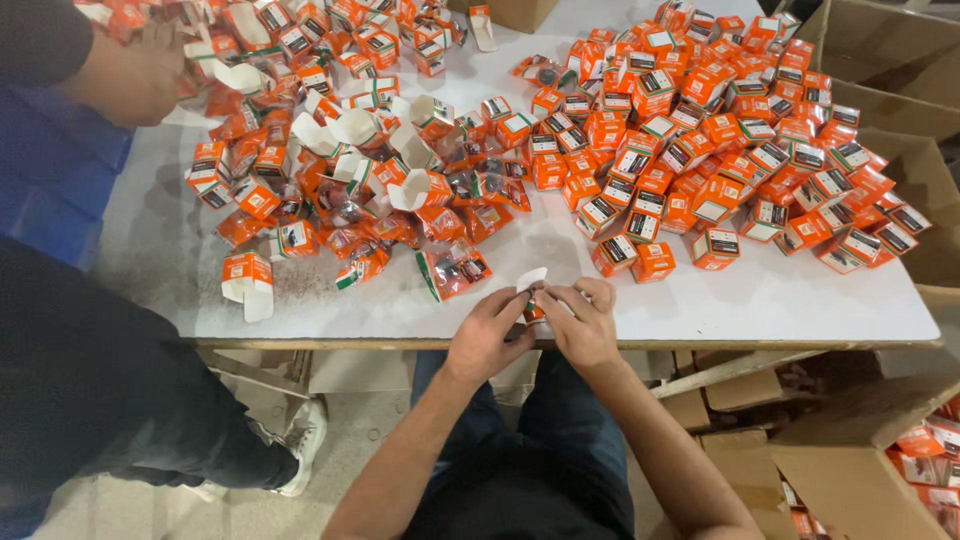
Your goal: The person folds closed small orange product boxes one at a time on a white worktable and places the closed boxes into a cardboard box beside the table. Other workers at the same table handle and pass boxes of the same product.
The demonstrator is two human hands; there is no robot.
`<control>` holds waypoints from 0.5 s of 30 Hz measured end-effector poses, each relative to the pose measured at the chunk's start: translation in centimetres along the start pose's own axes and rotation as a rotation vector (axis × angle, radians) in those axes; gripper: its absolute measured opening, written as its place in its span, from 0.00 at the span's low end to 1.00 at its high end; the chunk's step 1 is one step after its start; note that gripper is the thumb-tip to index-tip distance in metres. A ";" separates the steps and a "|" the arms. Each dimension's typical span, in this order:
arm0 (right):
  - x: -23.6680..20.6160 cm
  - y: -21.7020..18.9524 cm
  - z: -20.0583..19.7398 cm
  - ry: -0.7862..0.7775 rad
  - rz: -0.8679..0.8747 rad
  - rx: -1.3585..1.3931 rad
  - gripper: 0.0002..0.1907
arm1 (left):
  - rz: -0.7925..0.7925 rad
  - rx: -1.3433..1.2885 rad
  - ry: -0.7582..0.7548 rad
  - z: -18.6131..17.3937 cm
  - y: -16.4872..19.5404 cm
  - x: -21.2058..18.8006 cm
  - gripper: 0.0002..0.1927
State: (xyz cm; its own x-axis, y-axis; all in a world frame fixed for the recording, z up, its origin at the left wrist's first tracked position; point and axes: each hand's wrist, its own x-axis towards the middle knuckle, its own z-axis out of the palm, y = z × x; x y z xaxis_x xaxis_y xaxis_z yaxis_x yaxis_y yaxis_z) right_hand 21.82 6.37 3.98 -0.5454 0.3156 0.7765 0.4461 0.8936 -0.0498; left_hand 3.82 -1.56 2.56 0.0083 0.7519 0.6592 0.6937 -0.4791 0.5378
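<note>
Small orange carton (533,296) with its white flap up sits at the near table (760,300) edge, pinched between my left hand (487,335) and right hand (582,322), closed orange boxes (720,130) heaped beyond.

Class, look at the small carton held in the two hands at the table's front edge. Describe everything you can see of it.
The small carton is orange with a white flap, apparently thin card. The flap stands open, pointing up and away from the person. Little else shows, since the left hand and right hand pinch it from both sides and cover most of it. It sits just above the front edge of the white table, apart from the heaps of like cartons.
</note>
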 end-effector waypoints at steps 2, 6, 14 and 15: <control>-0.2 0.2 0.0 0.009 0.025 0.060 0.16 | -0.020 0.003 0.000 0.4 -0.5 -0.3 0.30; -0.2 -0.4 -0.4 -0.044 0.008 0.119 0.17 | -0.106 -0.026 0.082 1.2 -0.5 -1.1 0.30; 0.4 -0.7 0.1 -0.113 0.082 0.113 0.18 | 0.168 0.137 0.153 -0.3 0.8 0.3 0.30; 0.0 -0.6 0.1 -0.129 0.087 0.110 0.18 | 0.169 0.121 0.143 -0.4 1.0 0.4 0.29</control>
State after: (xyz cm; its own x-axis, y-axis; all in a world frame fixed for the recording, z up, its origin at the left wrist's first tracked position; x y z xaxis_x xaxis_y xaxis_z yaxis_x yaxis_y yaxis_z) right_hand 21.50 5.87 4.00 -0.5981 0.4251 0.6794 0.4188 0.8886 -0.1874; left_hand 4.24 -1.90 3.57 0.0356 0.5898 0.8068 0.7721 -0.5288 0.3525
